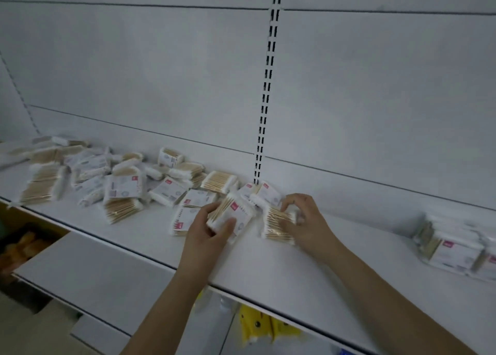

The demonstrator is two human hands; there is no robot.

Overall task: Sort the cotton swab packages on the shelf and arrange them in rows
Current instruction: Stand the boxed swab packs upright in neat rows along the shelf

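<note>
Gripping a cotton swab pack (233,219) between thumb and curled fingers, the left hand (208,228) holds it tilted just above the white shelf (134,236), label side up with a small red mark near its top. The thumb lies across the pack's lower face and the fingers wrap behind it. Just to the right of this held pack, the right hand (304,220) rests over a second pack (277,224) that lies with its wooden sticks showing; the fingers are bent down onto its far edge, but motion blur there makes it hard to tell whether they pinch it or only press on it.

Left of the held pack, and behind it toward the back panel (161,73), a loose heap of swab packs (120,183) sprawls along the shelf, some label up, some showing bare sticks, several overlapping and lying at odd angles. One more pack (179,220) lies flat just beside the left hand, partly under it. Far to the right of the held pack, well apart from the heap, a neat group of packs (453,250) stands close together near the shelf's front edge. A slotted metal upright (265,94) runs up the back panel, directly behind the two hands. Below the shelf, yellow goods (257,325) show under its front edge.
</note>
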